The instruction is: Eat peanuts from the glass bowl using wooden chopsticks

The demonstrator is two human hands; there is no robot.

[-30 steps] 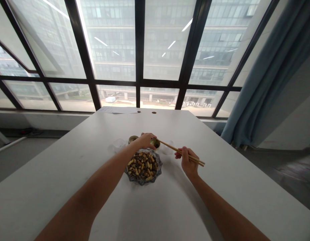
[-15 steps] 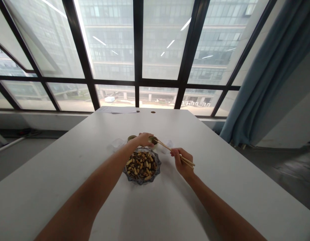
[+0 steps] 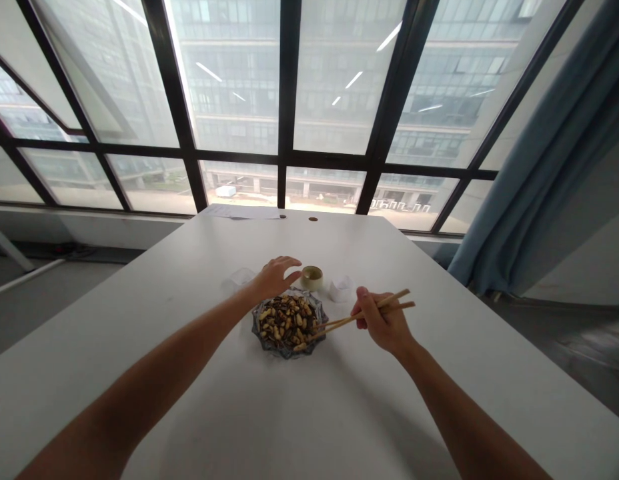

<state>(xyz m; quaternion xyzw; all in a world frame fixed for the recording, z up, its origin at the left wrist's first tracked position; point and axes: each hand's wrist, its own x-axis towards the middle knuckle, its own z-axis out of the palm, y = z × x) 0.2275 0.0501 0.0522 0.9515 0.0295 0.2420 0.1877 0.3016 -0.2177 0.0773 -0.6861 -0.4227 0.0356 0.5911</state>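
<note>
My right hand (image 3: 382,320) grips a pair of wooden chopsticks (image 3: 347,320), their tips over the right side of a glass bowl (image 3: 259,341) with a scalloped rim. Peanuts in their shells and dark seeds (image 3: 284,320) fill the bowl. Behind the bowl's rim, my left hand (image 3: 277,275) is open, fingers stretched toward a small greenish cup (image 3: 312,277) and apart from it as far as I can see. The cup stands upright just behind the bowl. Of a second cup seen earlier, nothing shows now; my left hand covers that spot.
Crumpled clear plastic or tissue pieces lie at either side of the cup, one on the left (image 3: 239,277) and one on the right (image 3: 342,288). Paper sheets (image 3: 242,212) rest at the far edge of the white table (image 3: 199,413). Windows and a blue curtain (image 3: 529,180) stand beyond.
The chopstick tips have moved from the small cup down to the bowl's right side. My left hand has let go of the cup and drawn back to the left, its fingers spreading.
</note>
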